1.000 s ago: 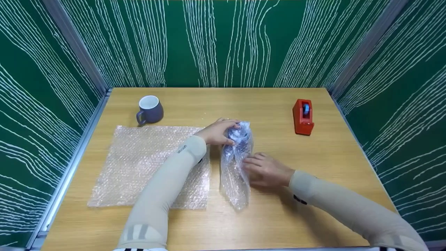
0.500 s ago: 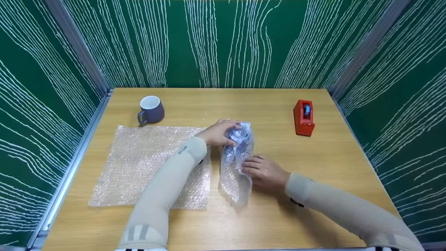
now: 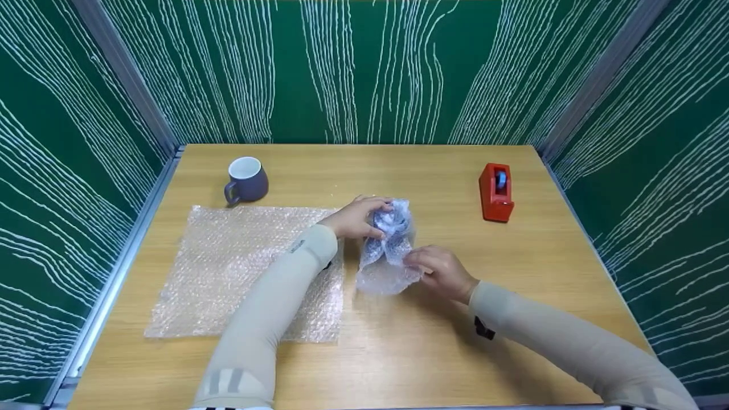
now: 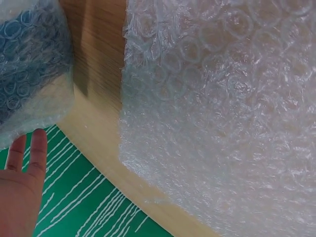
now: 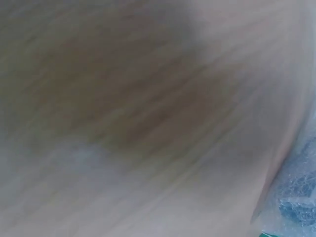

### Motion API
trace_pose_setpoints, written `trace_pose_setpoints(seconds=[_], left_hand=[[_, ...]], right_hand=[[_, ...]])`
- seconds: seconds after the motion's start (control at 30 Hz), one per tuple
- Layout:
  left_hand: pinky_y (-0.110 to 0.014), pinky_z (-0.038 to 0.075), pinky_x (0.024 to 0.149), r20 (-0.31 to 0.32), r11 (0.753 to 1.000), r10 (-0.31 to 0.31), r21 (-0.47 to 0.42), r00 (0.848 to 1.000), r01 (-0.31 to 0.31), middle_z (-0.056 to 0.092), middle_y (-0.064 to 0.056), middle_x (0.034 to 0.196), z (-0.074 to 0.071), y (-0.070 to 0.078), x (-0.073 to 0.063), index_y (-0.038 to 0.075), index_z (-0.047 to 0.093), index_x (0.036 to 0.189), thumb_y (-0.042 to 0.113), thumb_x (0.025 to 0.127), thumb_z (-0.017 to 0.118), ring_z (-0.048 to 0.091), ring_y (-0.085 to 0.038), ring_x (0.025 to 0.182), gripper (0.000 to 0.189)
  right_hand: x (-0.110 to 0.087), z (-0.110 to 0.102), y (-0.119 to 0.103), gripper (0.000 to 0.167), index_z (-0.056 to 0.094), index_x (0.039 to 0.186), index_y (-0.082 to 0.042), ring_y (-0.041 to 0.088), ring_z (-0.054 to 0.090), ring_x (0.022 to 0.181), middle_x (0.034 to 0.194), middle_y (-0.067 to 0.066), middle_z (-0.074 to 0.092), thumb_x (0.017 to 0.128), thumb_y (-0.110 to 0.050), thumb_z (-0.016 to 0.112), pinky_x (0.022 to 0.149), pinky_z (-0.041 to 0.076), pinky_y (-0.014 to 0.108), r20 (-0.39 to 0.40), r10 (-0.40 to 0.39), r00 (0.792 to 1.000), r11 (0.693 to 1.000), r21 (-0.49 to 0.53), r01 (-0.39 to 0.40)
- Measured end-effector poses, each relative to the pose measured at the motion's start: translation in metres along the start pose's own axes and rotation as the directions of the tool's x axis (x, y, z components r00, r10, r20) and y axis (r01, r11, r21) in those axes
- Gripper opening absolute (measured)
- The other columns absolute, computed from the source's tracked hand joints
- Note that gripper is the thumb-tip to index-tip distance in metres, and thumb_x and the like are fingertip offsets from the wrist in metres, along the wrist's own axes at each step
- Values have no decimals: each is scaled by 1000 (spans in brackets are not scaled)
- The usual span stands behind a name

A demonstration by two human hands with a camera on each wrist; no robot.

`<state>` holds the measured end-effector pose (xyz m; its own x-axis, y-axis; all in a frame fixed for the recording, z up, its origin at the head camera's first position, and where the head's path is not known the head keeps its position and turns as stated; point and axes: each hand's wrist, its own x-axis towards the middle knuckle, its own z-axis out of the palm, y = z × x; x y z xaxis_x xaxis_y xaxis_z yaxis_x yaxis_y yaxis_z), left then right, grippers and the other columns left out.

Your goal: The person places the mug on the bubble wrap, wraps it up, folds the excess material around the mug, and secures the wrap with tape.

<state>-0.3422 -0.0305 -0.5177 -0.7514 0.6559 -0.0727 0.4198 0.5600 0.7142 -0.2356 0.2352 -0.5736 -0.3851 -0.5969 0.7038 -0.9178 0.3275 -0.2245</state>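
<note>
Across the head view, a light wood-grained table fills the middle, closed in on three sides by dark green walls with wavering white lines running down them, and grey posts stand at the two far corners. At the far left of the table a dark mug stands upright, pale inside, its handle turned to the left. At the far right sits a red dispenser with a bluish roll of tape in it. A flat sheet of bubble wrap covers much of the left side, partly under the left of two pale sleeves. Just right of the sheet, near the table's centre, lies a bundle of bubble wrap round a bluish thing, too veiled to identify. The left hand grips its far end, fingers over the top and thumb on the nearer side; the right hand pinches the right edge of the loose near end, which spreads out as a flap

From the left wrist, the sheet fills the right, wood and green wall show beside it, and two left-hand fingers lie against the bundle; the thumb is hidden

From the right wrist, a blurred brownish surface covers nearly everything, with bluish wrap at the lower right corner; that hand's hold cannot be told there
</note>
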Motion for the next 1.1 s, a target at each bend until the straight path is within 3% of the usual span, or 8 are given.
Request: trace_pose_setpoints(seconds=[0.2,0.43,0.7,0.87,1.1], left_hand=[[-45,31,135,-7,1000,-15,-18,1000,15,40,6,175,2,-1,0,20,59,156,19,94,85,33,-26,161,67],[-43,30,135,-9,1000,7,6,1000,-7,41,4,175,2,-1,1,16,59,156,19,94,85,34,-27,161,68],[-43,31,135,-2,1000,4,17,1000,-4,40,5,175,0,-1,1,17,59,157,21,95,86,33,-27,161,68],[-47,32,135,1,1000,-22,-5,1000,22,39,6,176,0,-2,1,19,58,158,21,96,84,32,-27,162,67],[-51,36,132,6,997,-49,-58,999,49,38,7,176,0,-4,2,20,58,157,9,93,78,30,-28,163,68]], right_hand=[[9,-4,-1,30,78,107,0,37,78,95,104,16,82,81,15,81,102,57,16,-40,158,987,984,90,-154],[18,-6,0,22,80,106,-2,36,77,98,105,14,81,89,13,79,100,56,14,-40,376,926,917,163,-365],[34,-9,4,14,80,109,-2,33,74,108,110,14,80,96,3,79,101,57,25,-19,574,819,803,208,-558],[46,-8,10,10,79,105,-1,34,69,119,121,18,76,96,-4,81,108,54,35,-24,661,750,730,252,-635],[52,-4,24,19,79,113,5,42,56,142,145,23,64,97,-5,81,124,42,55,-8,725,689,649,342,-680]])
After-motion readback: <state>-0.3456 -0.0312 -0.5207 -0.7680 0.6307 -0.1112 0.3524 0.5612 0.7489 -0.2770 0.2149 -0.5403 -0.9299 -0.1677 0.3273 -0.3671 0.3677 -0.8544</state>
